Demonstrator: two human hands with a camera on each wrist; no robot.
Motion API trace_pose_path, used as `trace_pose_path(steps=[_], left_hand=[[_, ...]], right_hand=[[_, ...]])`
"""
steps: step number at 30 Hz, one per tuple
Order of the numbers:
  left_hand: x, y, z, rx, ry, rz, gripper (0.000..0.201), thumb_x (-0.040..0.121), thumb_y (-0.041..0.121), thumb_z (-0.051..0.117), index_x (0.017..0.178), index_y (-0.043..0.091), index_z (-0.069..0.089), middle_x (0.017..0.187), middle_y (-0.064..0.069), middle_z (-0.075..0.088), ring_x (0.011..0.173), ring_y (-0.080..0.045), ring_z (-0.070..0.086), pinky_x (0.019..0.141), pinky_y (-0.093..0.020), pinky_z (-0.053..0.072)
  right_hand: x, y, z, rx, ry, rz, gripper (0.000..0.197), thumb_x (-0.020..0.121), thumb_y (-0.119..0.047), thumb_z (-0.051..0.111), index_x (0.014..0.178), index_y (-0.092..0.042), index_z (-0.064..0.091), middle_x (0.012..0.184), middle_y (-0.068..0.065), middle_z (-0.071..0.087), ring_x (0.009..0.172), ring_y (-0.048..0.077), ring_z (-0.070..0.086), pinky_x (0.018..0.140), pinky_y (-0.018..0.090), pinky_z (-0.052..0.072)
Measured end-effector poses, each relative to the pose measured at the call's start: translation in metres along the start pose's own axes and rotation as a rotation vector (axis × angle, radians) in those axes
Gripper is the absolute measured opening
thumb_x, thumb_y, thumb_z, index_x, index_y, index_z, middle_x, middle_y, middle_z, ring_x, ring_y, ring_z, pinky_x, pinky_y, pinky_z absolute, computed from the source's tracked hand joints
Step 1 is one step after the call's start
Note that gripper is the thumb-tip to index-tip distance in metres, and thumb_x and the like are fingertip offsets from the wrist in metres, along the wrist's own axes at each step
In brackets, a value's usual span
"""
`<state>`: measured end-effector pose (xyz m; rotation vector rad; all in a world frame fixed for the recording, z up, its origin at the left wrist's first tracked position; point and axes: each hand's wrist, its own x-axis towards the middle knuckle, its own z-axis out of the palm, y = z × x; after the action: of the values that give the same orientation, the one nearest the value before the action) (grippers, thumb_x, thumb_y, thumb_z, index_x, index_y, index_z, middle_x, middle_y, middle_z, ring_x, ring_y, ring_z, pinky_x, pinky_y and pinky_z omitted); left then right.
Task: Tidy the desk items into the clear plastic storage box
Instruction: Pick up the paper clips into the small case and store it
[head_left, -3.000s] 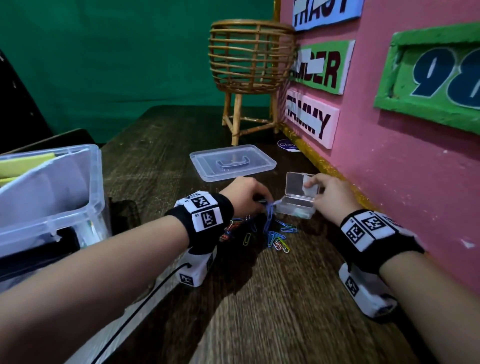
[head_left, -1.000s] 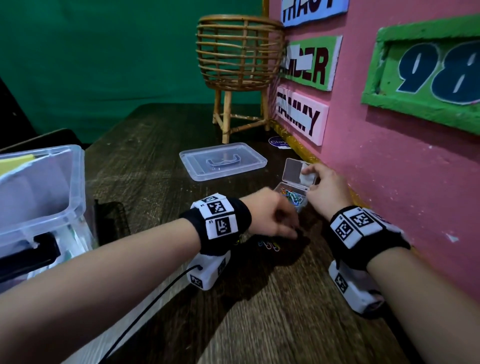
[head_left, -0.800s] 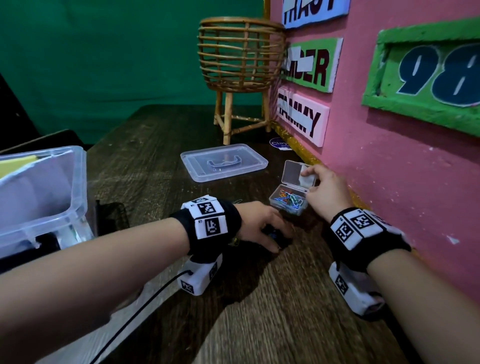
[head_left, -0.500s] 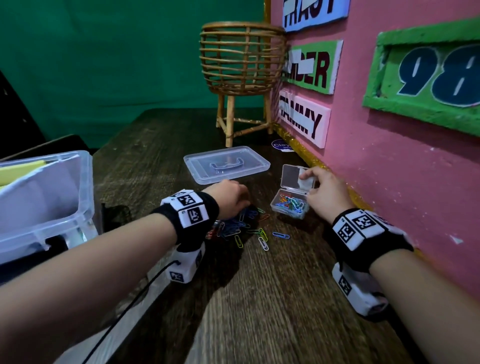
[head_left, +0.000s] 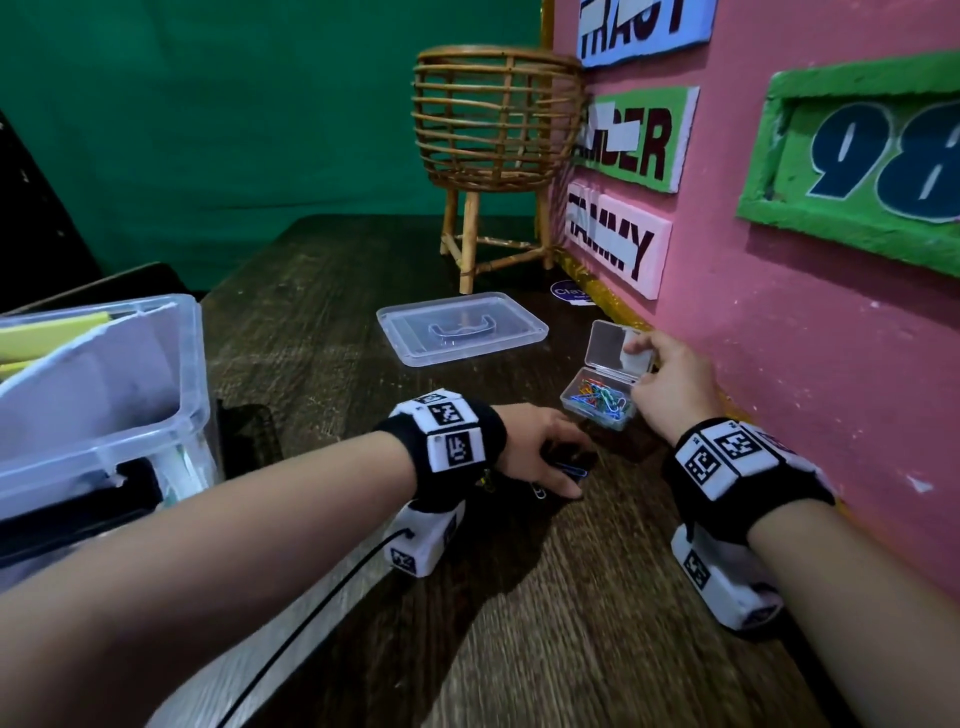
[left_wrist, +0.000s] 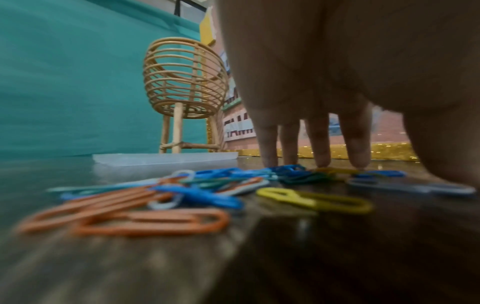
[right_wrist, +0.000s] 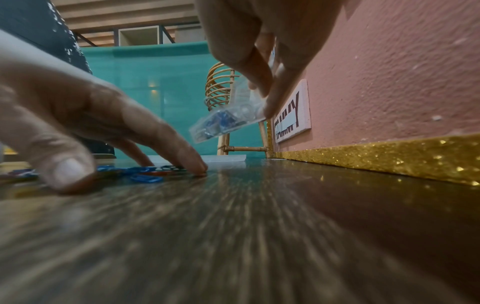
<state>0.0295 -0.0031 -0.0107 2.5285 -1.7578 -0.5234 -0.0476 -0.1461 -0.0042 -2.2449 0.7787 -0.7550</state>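
My right hand (head_left: 644, 364) pinches a small clear case (head_left: 602, 395) with its lid up, close to the pink wall. Coloured paper clips lie inside it. In the right wrist view the small case (right_wrist: 226, 123) hangs tilted above the desk. My left hand (head_left: 550, 462) is spread flat just left of the case, and its straight fingertips (left_wrist: 322, 160) press on a heap of loose paper clips (left_wrist: 197, 193) on the wooden desk. The big clear storage box (head_left: 192, 338) stands at the far left with yellow paper and dark items inside.
The storage box's flat lid (head_left: 462, 332) lies on the desk behind the hands. A rattan basket on legs (head_left: 493, 119) stands in the back corner. The pink wall (head_left: 779, 364) with name signs and a gold strip borders the desk on the right.
My left hand has slid right and towards me over the scattered clips, covering most of them. The right hand keeps hold of the small case, which now holds more clips than three seconds ago.
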Motion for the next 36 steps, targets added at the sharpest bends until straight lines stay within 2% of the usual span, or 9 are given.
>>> trace_pose_path(steps=[7,13,17,19,23,25,29,33,36], left_hand=[[-0.024,-0.020,0.002,-0.019,0.185,0.024,0.018,0.081,0.019,0.067,0.097,0.012,0.072,0.102,-0.006,0.068,0.094,-0.019,0.063,0.073,-0.016,0.039],[-0.061,-0.049,-0.008,-0.005,0.360,-0.272,0.034,0.079,0.036,0.069,0.109,0.019,0.064,0.111,-0.002,0.063,0.101,-0.018,0.059,0.088,-0.030,0.049],[-0.077,-0.061,-0.005,0.102,0.074,-0.518,0.072,0.061,0.050,0.080,0.118,0.011,0.059,0.114,-0.006,0.065,0.108,-0.024,0.060,0.082,-0.024,0.045],[-0.080,-0.064,-0.001,0.041,-0.022,-0.544,0.063,0.061,0.049,0.080,0.111,0.012,0.065,0.101,-0.006,0.071,0.097,-0.022,0.065,0.078,-0.024,0.048],[-0.069,-0.060,0.003,-0.150,0.108,-0.518,0.033,0.071,0.025,0.077,0.100,0.009,0.070,0.060,0.002,0.065,0.056,-0.005,0.058,0.057,-0.016,0.043],[-0.059,-0.053,0.004,-0.157,0.184,-0.477,0.035,0.074,0.022,0.075,0.106,0.008,0.068,0.083,-0.005,0.072,0.065,-0.007,0.062,0.068,-0.019,0.045],[-0.051,-0.041,-0.001,-0.137,0.392,-0.395,0.060,0.077,0.054,0.063,0.120,0.013,0.055,0.120,-0.007,0.057,0.108,-0.022,0.055,0.091,-0.032,0.049],[-0.046,-0.048,0.000,-0.064,0.059,-0.299,0.095,0.063,0.064,0.071,0.142,0.034,0.029,0.147,-0.003,0.030,0.135,-0.025,0.031,0.111,-0.046,0.034],[-0.044,-0.047,0.001,-0.023,-0.020,-0.243,0.080,0.067,0.053,0.075,0.137,0.038,0.040,0.144,0.002,0.035,0.133,-0.021,0.035,0.112,-0.035,0.031]], right_hand=[[0.000,0.002,0.000,0.003,-0.001,-0.014,0.039,0.075,0.013,0.056,0.103,-0.012,0.062,0.117,0.015,0.061,0.094,0.028,0.062,0.065,0.023,0.044],[0.002,0.003,0.001,-0.018,-0.042,-0.037,0.038,0.076,0.012,0.058,0.104,-0.014,0.061,0.119,0.013,0.060,0.092,0.025,0.060,0.057,0.017,0.039],[0.001,0.002,0.000,-0.025,-0.039,-0.040,0.038,0.077,0.011,0.057,0.104,-0.014,0.061,0.120,0.014,0.061,0.095,0.026,0.061,0.055,0.015,0.037],[0.001,0.001,0.000,-0.028,-0.038,-0.046,0.038,0.076,0.012,0.057,0.105,-0.013,0.062,0.119,0.014,0.061,0.090,0.024,0.059,0.062,0.019,0.040],[0.001,0.002,0.000,-0.020,-0.050,-0.048,0.038,0.077,0.012,0.057,0.105,-0.013,0.062,0.120,0.014,0.061,0.086,0.021,0.056,0.059,0.017,0.040],[0.001,0.002,0.000,-0.013,-0.049,-0.046,0.037,0.076,0.012,0.057,0.104,-0.013,0.062,0.120,0.015,0.060,0.091,0.026,0.061,0.056,0.015,0.038],[0.001,0.001,0.000,-0.013,-0.052,-0.043,0.038,0.077,0.012,0.057,0.103,-0.014,0.062,0.121,0.014,0.060,0.094,0.027,0.061,0.058,0.018,0.040],[0.000,0.001,0.000,-0.011,-0.065,-0.048,0.038,0.076,0.013,0.056,0.101,-0.015,0.062,0.120,0.013,0.060,0.087,0.022,0.057,0.062,0.019,0.040],[0.000,0.002,0.001,-0.016,-0.105,-0.061,0.038,0.077,0.013,0.057,0.101,-0.015,0.062,0.120,0.012,0.060,0.085,0.020,0.057,0.052,0.014,0.037]])
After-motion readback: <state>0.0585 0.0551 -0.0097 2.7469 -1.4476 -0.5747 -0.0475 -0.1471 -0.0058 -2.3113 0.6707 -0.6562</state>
